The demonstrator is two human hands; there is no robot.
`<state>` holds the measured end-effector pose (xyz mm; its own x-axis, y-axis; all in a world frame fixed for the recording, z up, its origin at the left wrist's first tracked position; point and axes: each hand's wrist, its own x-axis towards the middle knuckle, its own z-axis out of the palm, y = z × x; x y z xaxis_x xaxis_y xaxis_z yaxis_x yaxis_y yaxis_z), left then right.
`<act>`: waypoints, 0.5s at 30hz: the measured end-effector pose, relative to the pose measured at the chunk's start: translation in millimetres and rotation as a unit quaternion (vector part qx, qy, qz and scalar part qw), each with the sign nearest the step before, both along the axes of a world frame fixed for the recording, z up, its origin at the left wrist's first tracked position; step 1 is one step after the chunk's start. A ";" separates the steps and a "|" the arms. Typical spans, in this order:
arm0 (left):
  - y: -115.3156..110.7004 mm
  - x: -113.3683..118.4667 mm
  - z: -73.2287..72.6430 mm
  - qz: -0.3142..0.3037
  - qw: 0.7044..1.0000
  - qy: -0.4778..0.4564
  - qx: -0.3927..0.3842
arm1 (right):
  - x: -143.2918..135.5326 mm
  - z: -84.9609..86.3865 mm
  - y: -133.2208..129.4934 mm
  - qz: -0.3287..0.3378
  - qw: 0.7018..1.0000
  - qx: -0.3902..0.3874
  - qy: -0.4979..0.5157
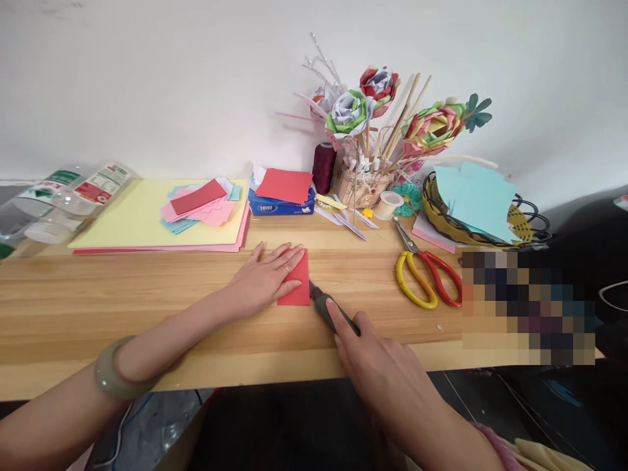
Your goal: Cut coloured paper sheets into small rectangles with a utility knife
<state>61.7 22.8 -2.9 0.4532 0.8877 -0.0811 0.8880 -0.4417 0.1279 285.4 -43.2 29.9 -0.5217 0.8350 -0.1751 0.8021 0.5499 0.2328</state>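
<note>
My left hand lies flat with its fingers spread on a folded-looking piece of red paper, pressing it to the table. My right hand is wrapped round the dark grey handle of a utility knife, forefinger stretched along its top. The knife's tip meets the right edge of the red paper; how far the blade goes into the paper I cannot tell. The left hand's fingers cover the paper's upper left part.
Scissors with yellow and red handles lie to the right. Behind are a paper stack, a blue tissue pack under red paper, a pot of paper flowers and a basket of blue sheets. Plastic bottles lie at left.
</note>
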 end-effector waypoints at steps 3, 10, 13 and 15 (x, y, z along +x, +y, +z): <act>0.3 0.2 -0.5 -0.004 1.000 -0.001 0.004 | -1.5 0.4 3.7 -0.006 1.000 0.001 0.003; 1.2 0.2 -1.0 -0.004 1.000 0.005 -0.001 | -4.2 0.4 15.4 -0.011 1.000 0.011 0.006; 1.2 0.3 -0.5 -0.004 1.000 0.006 -0.004 | -6.5 0.8 24.0 -0.016 1.000 0.015 0.010; 1.0 0.4 0.1 -0.008 1.000 0.001 -0.001 | -8.7 2.5 29.3 -0.024 1.000 0.008 0.009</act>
